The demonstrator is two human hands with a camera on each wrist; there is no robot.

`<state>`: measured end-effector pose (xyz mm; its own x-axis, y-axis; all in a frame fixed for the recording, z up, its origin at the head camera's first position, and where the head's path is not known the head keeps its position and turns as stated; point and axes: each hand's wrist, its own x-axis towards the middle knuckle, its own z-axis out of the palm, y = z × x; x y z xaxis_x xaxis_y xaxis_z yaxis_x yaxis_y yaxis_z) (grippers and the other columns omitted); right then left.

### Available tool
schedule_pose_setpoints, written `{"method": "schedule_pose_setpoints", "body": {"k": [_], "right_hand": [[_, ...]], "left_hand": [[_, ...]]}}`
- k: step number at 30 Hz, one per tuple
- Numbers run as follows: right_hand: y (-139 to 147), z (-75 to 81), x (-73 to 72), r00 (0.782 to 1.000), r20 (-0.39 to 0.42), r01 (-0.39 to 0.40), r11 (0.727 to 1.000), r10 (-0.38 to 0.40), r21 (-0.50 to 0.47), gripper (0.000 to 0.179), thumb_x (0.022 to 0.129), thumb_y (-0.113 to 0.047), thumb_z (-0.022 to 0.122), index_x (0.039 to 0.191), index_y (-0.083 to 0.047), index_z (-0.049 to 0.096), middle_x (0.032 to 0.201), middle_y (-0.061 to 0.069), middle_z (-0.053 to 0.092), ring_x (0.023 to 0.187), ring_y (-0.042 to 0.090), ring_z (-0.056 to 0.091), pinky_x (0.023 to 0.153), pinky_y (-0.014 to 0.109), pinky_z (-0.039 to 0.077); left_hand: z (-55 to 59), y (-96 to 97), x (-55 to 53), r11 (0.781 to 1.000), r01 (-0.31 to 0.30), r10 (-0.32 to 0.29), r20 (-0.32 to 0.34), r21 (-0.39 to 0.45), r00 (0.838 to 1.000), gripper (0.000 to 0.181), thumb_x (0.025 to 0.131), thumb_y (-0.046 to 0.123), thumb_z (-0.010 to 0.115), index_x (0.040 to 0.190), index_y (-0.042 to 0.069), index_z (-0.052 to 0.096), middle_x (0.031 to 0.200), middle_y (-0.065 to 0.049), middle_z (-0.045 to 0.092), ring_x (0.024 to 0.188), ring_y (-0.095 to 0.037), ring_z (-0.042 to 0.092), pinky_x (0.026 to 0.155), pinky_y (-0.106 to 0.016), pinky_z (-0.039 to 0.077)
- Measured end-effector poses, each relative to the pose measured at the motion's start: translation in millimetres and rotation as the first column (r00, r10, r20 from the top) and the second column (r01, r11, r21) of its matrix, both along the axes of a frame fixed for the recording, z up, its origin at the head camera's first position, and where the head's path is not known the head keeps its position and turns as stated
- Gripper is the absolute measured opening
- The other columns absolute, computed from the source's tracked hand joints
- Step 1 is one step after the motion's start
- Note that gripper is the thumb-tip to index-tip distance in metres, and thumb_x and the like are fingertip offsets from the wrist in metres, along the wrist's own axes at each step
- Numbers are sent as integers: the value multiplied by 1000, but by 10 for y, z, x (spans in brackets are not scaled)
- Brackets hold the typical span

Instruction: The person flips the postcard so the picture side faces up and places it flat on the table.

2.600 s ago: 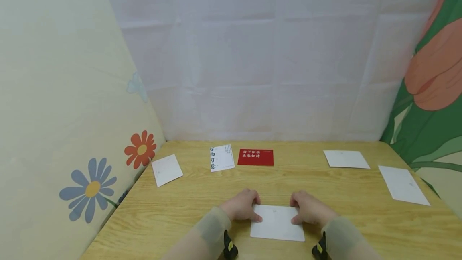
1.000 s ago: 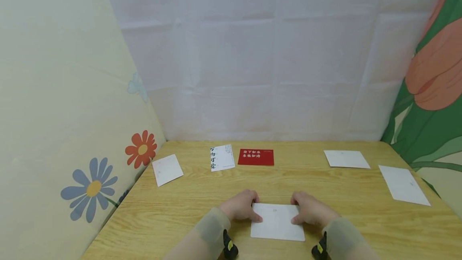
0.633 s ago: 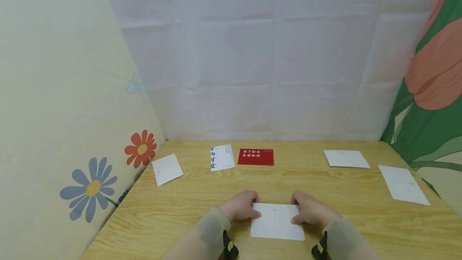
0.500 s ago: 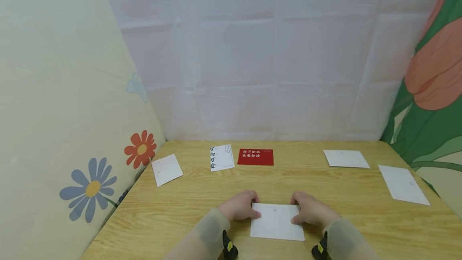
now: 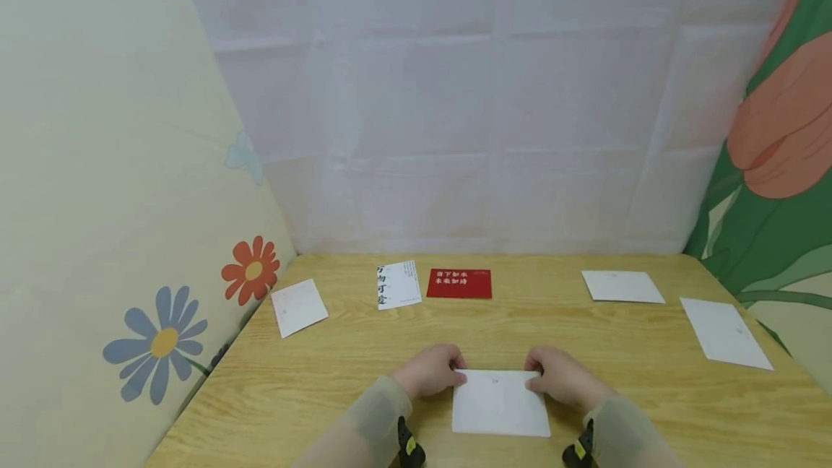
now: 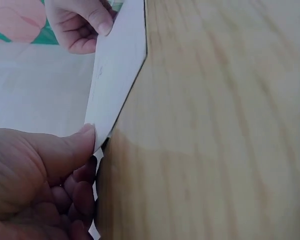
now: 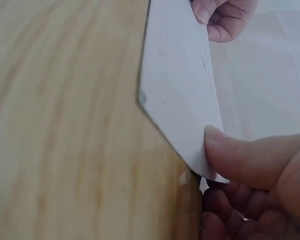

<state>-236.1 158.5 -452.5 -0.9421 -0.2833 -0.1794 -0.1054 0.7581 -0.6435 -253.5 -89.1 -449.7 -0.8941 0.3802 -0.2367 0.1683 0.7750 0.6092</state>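
Observation:
In the head view a white card (image 5: 500, 404) with a small printed mark lies between my two hands at the front of the table. My left hand (image 5: 430, 370) pinches its far left corner, and my right hand (image 5: 564, 375) pinches the far right one. Both wrist views show a thumb on top and curled fingers below the edge. In the left wrist view the left thumb (image 6: 72, 149) presses the corner of the card (image 6: 115, 65). The right thumb (image 7: 235, 155) does likewise in the right wrist view, where the card (image 7: 177, 80) slopes, its far edge raised off the wood.
Along the back of the wooden table (image 5: 364, 338) lie a white card with black characters (image 5: 399, 285) and a red card (image 5: 459, 284). Another white card (image 5: 300, 308) is at left; two more, one farther back (image 5: 622, 286) and one nearer (image 5: 726, 332), lie at right.
Both thumbs have slid toward the far corners of the white card. The card has shifted very slightly toward me in the head view. The other cards have stayed in place.

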Motion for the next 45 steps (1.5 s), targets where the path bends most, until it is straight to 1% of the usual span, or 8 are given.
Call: {"method": "schedule_pose_setpoints", "body": {"k": [3,8,19,24,28,33,38,45], "right_hand": [[8,8,0,1000,12,12,1000,-12,-2,11,84,-6,71,85,-10,61,83,1,56,77,19,49,71,39,43],[33,26,-10,998,45,40,999,-39,-32,10,84,-7,71,85,-11,62,82,1,57,76,19,50,68,36,43],[78,72,-23,998,45,56,996,-53,-76,10,83,-7,72,85,-10,62,81,2,57,75,19,51,66,34,42],[85,115,-38,997,47,58,996,-55,-71,8,85,-8,70,86,-11,63,81,2,58,75,19,52,66,34,43],[94,158,-43,999,18,53,996,-51,-72,8,85,-9,70,85,-11,62,82,2,58,76,19,52,67,34,44],[100,211,-54,998,-4,59,996,-59,-73,9,85,-9,70,84,-12,62,82,1,58,77,18,53,67,35,45],[109,244,-62,997,-23,69,995,-71,-78,8,86,-9,69,84,-13,62,82,0,59,77,17,54,67,34,46],[110,305,-55,994,-86,66,994,-74,-83,9,86,-8,69,83,-13,62,80,0,58,75,17,52,66,33,45]], "left_hand": [[2,-2,15,1000,-7,8,-13,7,1000,8,88,16,70,84,15,63,77,2,58,71,-16,51,63,-32,41],[15,-4,20,1000,-10,10,-46,8,999,10,87,18,71,82,15,62,76,3,58,70,-16,51,62,-31,41],[56,-12,-6,999,0,2,-46,35,999,10,87,18,70,81,16,62,76,4,59,71,-15,52,64,-32,42],[113,-16,-13,998,-4,6,-36,58,999,10,88,18,70,82,17,62,78,4,59,75,-16,53,67,-33,43],[175,-12,-7,996,1,3,-46,88,999,9,88,17,69,83,16,62,79,3,59,75,-16,53,66,-32,44],[225,-14,-12,995,19,-9,-91,101,996,9,88,16,69,83,15,62,80,3,59,75,-16,53,65,-32,45],[261,-16,-22,992,5,5,-79,124,997,8,89,17,68,84,16,61,81,3,60,76,-16,55,66,-34,46],[318,-3,-26,995,-2,13,-112,104,994,9,91,19,67,84,18,61,84,5,60,78,-17,55,67,-33,46]]}}
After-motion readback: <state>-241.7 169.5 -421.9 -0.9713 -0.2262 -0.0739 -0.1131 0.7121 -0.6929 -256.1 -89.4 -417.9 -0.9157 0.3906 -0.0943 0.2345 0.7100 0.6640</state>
